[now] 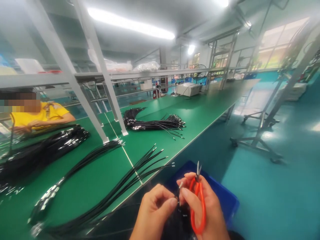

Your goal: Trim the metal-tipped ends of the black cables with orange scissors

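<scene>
Near the bottom centre, my left hand (156,208) pinches a thin dark cable (178,199) between thumb and fingers. My right hand (206,203) sits close beside it, with red-handled scissors (198,203) held in the palm, their short metal blades pointing up and slightly parted. The thumb and forefinger of that hand are at the cable's pale tip (180,185). A loose bundle of black cables (117,190) with silver ends runs along the green table (82,196) to the left of my hands.
A blue bin (225,196) stands below my hands. More black cable bundles (160,124) lie on the table, with a large pile (47,150) at left. A person in yellow (47,115) works across the table. Grey posts (110,76) carry a shelf; a wheeled stand (257,136) is at right.
</scene>
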### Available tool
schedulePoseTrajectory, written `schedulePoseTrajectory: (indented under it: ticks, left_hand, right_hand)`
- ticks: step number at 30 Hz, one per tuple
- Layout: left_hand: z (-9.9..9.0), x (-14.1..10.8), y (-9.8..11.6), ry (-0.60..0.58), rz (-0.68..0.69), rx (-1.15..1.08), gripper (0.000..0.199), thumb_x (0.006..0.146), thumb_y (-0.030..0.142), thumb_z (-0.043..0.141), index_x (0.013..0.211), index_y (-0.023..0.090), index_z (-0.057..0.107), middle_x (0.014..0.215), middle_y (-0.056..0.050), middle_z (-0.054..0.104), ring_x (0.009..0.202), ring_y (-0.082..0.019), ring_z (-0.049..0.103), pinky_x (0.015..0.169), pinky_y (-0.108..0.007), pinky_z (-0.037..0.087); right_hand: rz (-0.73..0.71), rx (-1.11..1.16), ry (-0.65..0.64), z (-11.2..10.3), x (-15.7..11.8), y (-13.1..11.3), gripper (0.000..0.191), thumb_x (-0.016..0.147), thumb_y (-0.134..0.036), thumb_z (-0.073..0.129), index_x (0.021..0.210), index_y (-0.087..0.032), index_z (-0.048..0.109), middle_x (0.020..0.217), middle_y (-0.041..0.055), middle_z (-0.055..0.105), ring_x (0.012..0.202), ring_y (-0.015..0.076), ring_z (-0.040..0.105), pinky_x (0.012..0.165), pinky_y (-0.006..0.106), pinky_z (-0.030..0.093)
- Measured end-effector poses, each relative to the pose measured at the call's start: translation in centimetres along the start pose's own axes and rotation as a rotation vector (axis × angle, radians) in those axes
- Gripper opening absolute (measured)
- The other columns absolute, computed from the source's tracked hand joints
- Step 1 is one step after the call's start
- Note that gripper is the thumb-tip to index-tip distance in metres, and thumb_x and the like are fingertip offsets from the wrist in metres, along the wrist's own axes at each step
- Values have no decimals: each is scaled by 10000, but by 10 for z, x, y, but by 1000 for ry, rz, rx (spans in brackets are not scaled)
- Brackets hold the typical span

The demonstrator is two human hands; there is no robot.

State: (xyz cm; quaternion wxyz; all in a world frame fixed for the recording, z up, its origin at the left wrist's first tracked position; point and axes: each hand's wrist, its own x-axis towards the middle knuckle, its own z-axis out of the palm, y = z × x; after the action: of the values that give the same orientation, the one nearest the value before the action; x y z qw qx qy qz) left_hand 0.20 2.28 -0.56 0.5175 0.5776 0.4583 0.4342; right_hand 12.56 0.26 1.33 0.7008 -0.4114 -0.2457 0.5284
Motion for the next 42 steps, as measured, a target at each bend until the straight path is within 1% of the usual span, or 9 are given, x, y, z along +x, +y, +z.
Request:
schedulePoseTrajectory:
  ticks: [4, 12, 18, 21, 25, 30, 35, 38, 42]
  left_hand:
    - [2, -4, 2, 42, 10, 52, 200, 711, 297, 684, 587, 152, 625, 610, 20, 536, 587, -132, 489, 567, -225, 354]
    - [-2, -8, -3, -13, -3, 135, 191, 752, 292, 649, 619, 161, 608, 617, 17, 539, 581, -129, 468, 555, -221, 351]
    - [4, -11, 3, -66, -13, -122, 205, 838, 385, 572, 785, 189, 547, 694, 1, 589, 652, -152, 538, 626, -251, 435]
    - [11, -10, 11, -1, 37, -151, 216, 820, 403, 600, 853, 196, 548, 719, 7, 566, 629, -145, 531, 590, -248, 449]
    - [12, -6, 18, 138, 51, -73, 153, 802, 315, 637, 739, 186, 586, 678, 5, 568, 595, -140, 549, 547, -237, 456]
    - [4, -1, 19, -6, 2, -300, 149, 800, 298, 649, 737, 163, 644, 589, -1, 634, 514, -132, 581, 515, -235, 476]
    - [5, -1, 20, 52, -69, -477, 184, 767, 314, 690, 717, 148, 628, 548, 13, 623, 501, -96, 538, 511, -200, 443]
    - [9, 0, 24, 30, -91, -498, 180, 746, 297, 717, 739, 153, 609, 542, 19, 614, 495, -93, 530, 508, -197, 429]
    - [12, 0, 26, 27, -99, -603, 213, 711, 272, 731, 662, 173, 549, 541, 35, 577, 471, -90, 508, 482, -198, 404]
  right_hand:
    - [4, 15, -3, 1, 0, -1, 253, 655, -254, 789, 831, -213, 612, 717, -11, 658, 546, 122, 563, 552, 241, 462]
    - [48, 17, -41, -1, 0, -7, 193, 669, -207, 768, 761, -216, 599, 625, -39, 628, 567, 124, 582, 604, 225, 472]
    - [352, 252, -67, -4, -1, 8, 243, 646, -218, 780, 834, -210, 627, 699, -9, 650, 600, 126, 576, 562, 215, 477]
    - [333, 250, -72, 0, -5, 14, 248, 608, -264, 812, 779, -222, 637, 674, -21, 614, 624, 140, 560, 568, 224, 485]
    - [240, 200, -29, 7, -12, 9, 279, 586, -257, 837, 804, -238, 665, 713, -20, 622, 645, 146, 551, 606, 229, 509]
    - [334, 264, -70, 7, -7, 5, 228, 570, -200, 822, 729, -195, 660, 615, -25, 620, 523, 114, 553, 522, 208, 493]
    - [388, 301, -14, 10, -1, 5, 276, 482, -163, 832, 701, -171, 665, 573, -11, 645, 489, 115, 570, 493, 203, 491]
    - [394, 303, -12, 14, -1, 3, 280, 470, -182, 840, 688, -177, 664, 568, -10, 644, 512, 125, 578, 505, 209, 498]
    - [401, 322, -18, 17, -1, -1, 263, 442, -183, 834, 646, -184, 668, 560, -12, 637, 494, 120, 560, 473, 198, 490]
